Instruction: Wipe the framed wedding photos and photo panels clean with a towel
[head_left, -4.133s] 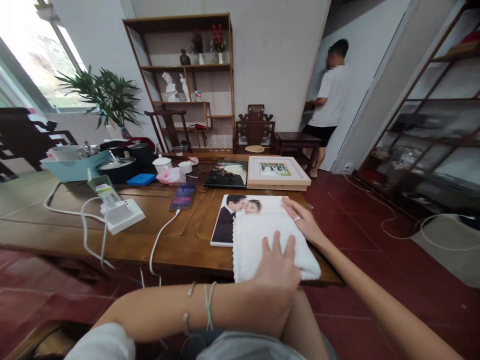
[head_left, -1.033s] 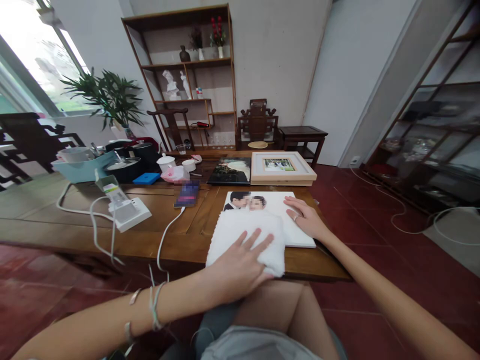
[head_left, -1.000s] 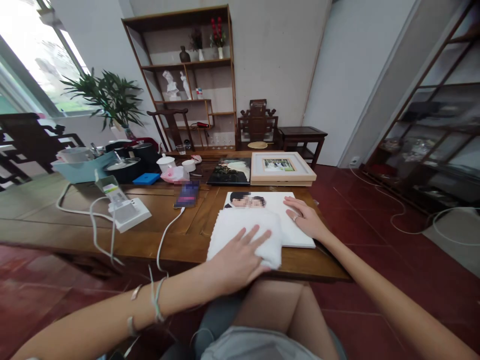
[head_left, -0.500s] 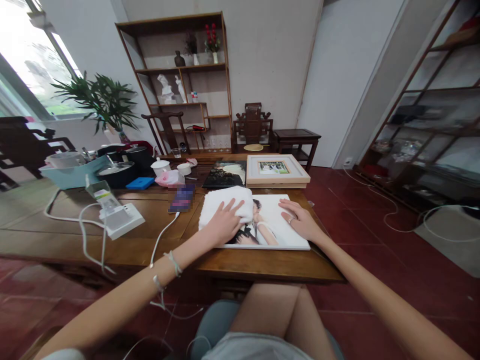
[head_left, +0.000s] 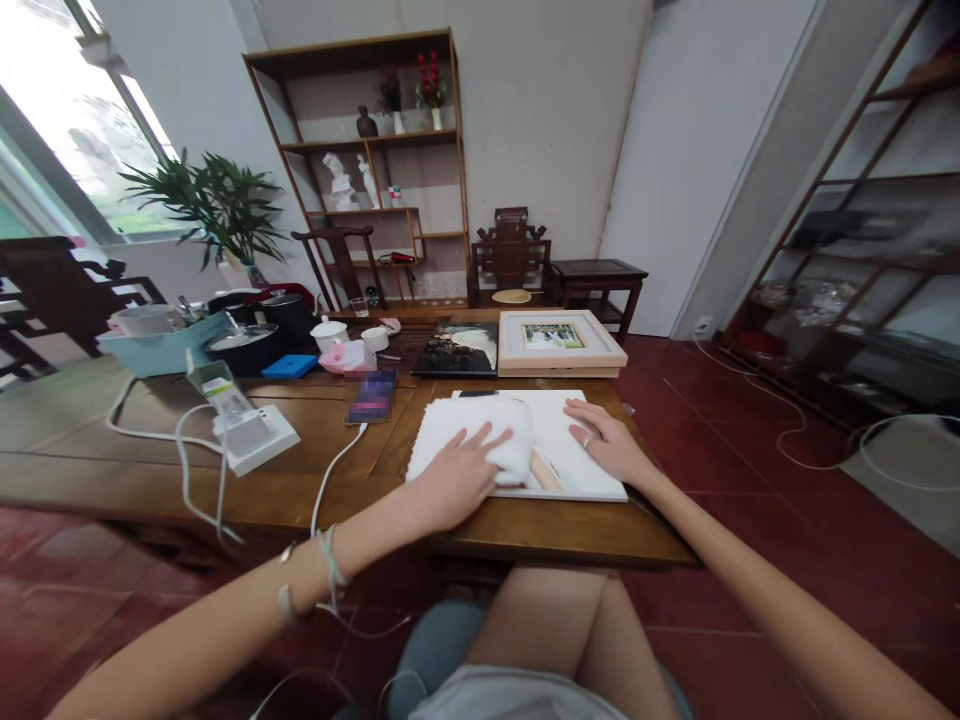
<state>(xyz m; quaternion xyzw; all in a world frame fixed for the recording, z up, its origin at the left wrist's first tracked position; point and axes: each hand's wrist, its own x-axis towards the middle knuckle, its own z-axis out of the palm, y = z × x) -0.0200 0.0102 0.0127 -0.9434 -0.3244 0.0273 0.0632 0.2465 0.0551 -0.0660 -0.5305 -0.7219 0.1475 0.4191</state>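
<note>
A white fluffy cloth [head_left: 442, 432] lies folded over the left part of a white photo panel [head_left: 579, 462] at the table's near edge. My left hand [head_left: 463, 478] presses flat on this cloth with its fingers spread. On the panel's right side rests my right hand [head_left: 611, 442], fingers stretched out, a ring on one of them. Most of the printed picture is hidden under the cloth; a strip shows near the panel's middle.
Behind the panel are a dark picture panel [head_left: 457, 349] and a light wooden photo frame [head_left: 562, 343]. A phone [head_left: 373, 396] on a white cable, a power strip [head_left: 259, 437], a blue box [head_left: 289, 366] and a teal basin [head_left: 154, 352] stand leftward on the wooden table [head_left: 375, 505].
My left hand has slid the cloth toward me and slightly right, covering more of the picture and baring the panel's top edge. The right hand stays on the panel.
</note>
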